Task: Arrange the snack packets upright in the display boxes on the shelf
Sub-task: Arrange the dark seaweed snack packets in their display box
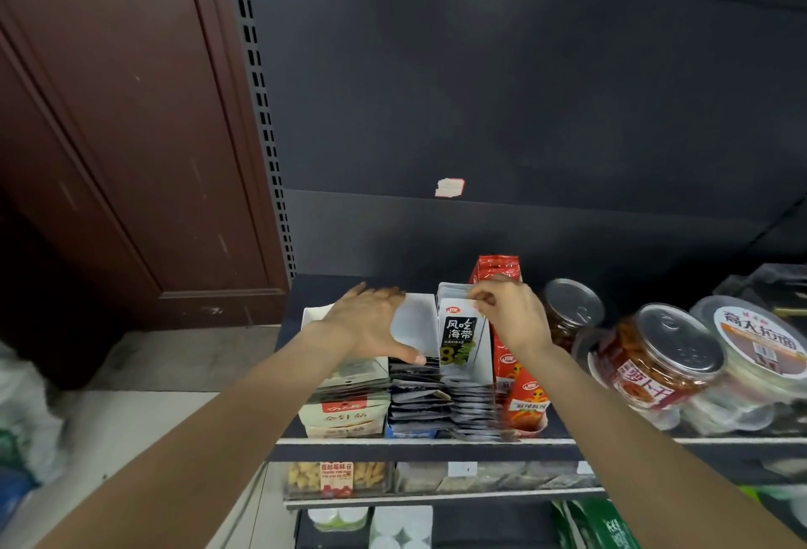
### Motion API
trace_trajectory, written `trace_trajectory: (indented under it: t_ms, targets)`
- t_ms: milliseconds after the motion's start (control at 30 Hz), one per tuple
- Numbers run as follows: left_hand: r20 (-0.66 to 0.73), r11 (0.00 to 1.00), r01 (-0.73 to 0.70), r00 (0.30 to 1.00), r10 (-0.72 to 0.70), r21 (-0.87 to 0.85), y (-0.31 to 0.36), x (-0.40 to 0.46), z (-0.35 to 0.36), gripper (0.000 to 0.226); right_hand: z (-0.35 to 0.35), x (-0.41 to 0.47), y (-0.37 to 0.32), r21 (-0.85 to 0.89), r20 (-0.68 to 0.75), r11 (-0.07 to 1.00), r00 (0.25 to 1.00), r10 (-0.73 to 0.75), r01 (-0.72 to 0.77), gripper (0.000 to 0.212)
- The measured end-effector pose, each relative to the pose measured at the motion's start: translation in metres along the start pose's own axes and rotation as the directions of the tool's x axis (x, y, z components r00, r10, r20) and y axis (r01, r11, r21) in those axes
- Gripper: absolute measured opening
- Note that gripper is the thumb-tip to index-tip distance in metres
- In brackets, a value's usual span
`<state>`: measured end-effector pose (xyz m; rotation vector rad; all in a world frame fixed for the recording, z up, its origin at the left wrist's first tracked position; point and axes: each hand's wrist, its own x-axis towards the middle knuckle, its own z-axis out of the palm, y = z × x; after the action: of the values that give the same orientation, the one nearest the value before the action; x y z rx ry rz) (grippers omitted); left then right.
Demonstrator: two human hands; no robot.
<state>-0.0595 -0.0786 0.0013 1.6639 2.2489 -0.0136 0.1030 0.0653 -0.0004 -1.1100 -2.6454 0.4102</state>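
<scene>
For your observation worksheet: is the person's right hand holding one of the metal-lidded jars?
No: the right hand pinches the top of a seaweed packet; the jars stand untouched beside it.

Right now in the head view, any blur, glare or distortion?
Head view: wide-angle bending toward the edges, shelf rail curving; forearms and frame corners soft; glare on the jar lids; the centre sharpest, print on the seaweed packet readable; upper back panel dim.

clear plastic jars with silver pull-tab lids (655,356); dark reddish-brown wooden door (118,133); torn white sticker (450,187) on black back panel.
</scene>
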Motion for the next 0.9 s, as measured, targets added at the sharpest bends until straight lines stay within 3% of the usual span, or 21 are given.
trace_trajectory:
  t_ms: [233,333,433,600,900]
  targets:
    - [-0.008,0.999,0.004,1.0,-0.004,-0.044,0.001,-0.003,-0.001,0.102,0.006,-0.003,-0.003,-0.073,-0.03,0.997,0.999,-0.029,0.027,0.024]
    - [-0.094,0.997,-0.048,0.995,0.042,-0.064,0.004,-0.006,0.002,0.097,0.003,-0.014,0.001,-0.013,-0.004,0.998,0.998,-0.067,0.067,0.028]
    - [-0.185,0.979,-0.136,0.977,0.107,-0.151,0.009,-0.014,0.007,0.084,0.0,-0.028,0.01,0.091,0.139,0.989,0.982,-0.132,0.12,0.026]
    - [-0.121,0.946,-0.191,0.979,0.165,-0.263,0.016,-0.031,0.012,0.054,-0.01,-0.046,0.016,0.115,0.385,0.976,0.897,-0.217,0.187,0.022]
    - [-0.188,0.974,-0.023,0.982,-0.02,-0.227,0.031,-0.045,0.022,0.03,-0.015,-0.063,0.009,0.058,0.416,0.966,0.873,-0.254,0.253,0.023]
